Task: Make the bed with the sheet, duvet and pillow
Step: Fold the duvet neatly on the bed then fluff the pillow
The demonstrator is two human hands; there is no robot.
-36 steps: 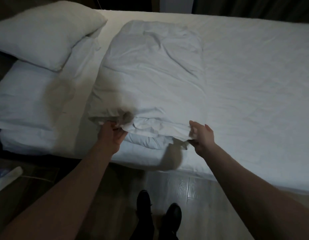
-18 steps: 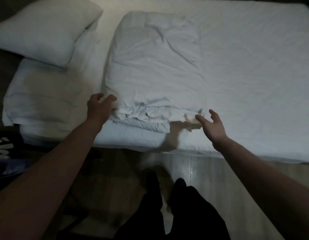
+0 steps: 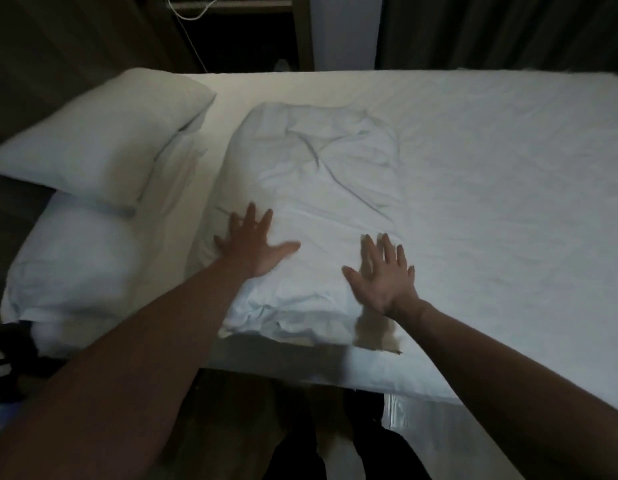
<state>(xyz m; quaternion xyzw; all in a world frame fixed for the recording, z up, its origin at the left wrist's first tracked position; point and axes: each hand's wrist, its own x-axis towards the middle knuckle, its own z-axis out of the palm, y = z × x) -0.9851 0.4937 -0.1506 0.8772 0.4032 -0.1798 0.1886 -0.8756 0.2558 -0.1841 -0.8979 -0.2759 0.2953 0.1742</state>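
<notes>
The folded duvet point(image 3: 311, 216) lay on the sheet point(image 3: 491, 188) near the bed's point(image 3: 422, 386) front edge. Your left hand point(image 3: 252, 244) rested flat on its left part, fingers spread; your right hand point(image 3: 383, 275) was spread flat too, at its right edge, though blur hid whether it touched. The pillow point(image 3: 103, 140) sat at the left end, propped on more white bedding point(image 3: 72, 271).

A dim bedroom: white-sheeted bed point(image 3: 474, 168), pillow point(image 3: 103, 140), dark curtains point(image 3: 508, 32) behind.
</notes>
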